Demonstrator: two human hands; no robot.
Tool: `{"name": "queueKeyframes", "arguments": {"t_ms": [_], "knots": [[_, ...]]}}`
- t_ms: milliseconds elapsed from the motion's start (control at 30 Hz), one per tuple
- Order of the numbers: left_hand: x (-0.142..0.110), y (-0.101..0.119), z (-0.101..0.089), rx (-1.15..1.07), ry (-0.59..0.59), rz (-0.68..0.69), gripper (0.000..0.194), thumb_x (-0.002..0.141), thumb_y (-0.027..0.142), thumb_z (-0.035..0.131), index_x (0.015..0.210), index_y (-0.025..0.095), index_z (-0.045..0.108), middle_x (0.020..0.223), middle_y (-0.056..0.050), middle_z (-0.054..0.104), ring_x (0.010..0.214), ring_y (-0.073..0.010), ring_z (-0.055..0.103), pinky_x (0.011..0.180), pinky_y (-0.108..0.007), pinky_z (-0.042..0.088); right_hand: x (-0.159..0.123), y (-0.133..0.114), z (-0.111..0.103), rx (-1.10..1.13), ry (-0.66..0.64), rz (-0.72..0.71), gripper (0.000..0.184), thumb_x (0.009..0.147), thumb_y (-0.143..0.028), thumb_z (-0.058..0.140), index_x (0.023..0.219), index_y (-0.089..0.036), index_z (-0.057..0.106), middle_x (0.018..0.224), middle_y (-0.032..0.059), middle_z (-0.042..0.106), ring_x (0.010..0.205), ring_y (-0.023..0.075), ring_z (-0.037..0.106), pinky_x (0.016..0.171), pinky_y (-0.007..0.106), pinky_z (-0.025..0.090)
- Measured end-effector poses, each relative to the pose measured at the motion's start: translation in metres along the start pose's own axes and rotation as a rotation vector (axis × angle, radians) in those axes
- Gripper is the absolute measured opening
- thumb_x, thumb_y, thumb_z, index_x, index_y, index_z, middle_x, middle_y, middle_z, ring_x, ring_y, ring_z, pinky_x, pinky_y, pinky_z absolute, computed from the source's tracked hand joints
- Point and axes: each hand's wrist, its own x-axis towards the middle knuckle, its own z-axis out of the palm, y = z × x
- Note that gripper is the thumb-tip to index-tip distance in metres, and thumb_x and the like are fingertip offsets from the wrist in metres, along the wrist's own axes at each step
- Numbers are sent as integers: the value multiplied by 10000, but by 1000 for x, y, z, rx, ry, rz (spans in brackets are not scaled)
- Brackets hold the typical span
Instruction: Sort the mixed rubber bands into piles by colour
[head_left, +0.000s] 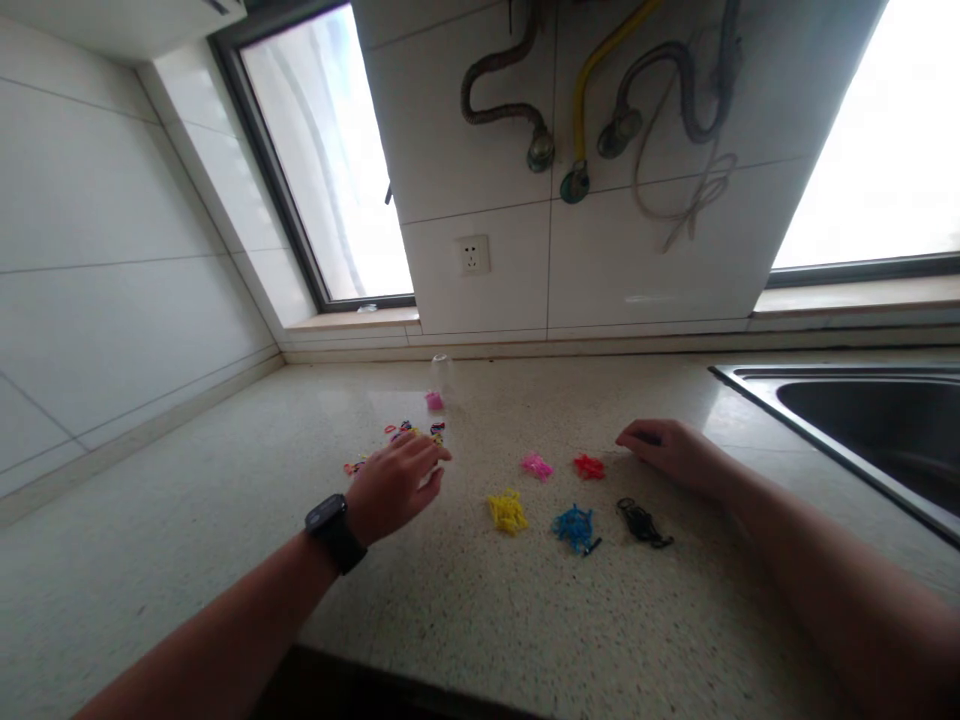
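My left hand [397, 482], with a black watch on the wrist, hovers over or touches a mixed pile of small coloured rubber bands [406, 431], partly hiding it. Its fingers are stretched out with the thumb apart, and nothing shows in them. On the counter at the right rests my right hand [664, 448], fingers curled in and tips close together; whether anything small is between them is hidden. Nearest to it is a red pile [589, 467]. Sorted by colour, pink bands [537, 465], yellow bands [508, 511], blue bands [574, 527] and black bands [639, 522] lie between my hands.
A clear cup-like container [442, 372] stands at the back, with a pink item [434, 400] before it. The speckled counter [450, 620] ends at a front edge. A metal sink [757, 385] is at the right, and a tiled wall [480, 300] behind.
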Motion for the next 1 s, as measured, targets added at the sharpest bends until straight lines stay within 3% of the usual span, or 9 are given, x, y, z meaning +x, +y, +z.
{"name": "queueKeyframes", "arguments": {"t_ms": [267,433,1000], "knots": [[-4,-33,17,149,34,-150,271,899,315,618,1150,227,665,1127,-85,654,1073,-264,565,972,-449,475,1,5,2,-4,-29,-17,340,880,-449,532,917,-202,762,835,72,759,756,227,679,713,339,506],[-6,-34,19,161,-5,-170,229,902,333,610,1081,222,700,1104,-88,663,1076,-270,561,965,-458,473,1,7,3,-14,-52,-17,335,892,-443,527,935,-203,757,828,69,756,749,221,680,706,330,502],[-4,-34,15,104,61,-167,139,897,293,634,984,227,720,983,-64,717,1013,-254,603,937,-435,489,-1,0,1,-45,-64,-23,321,896,-426,522,939,-212,758,846,56,758,755,211,678,707,316,490]]}}
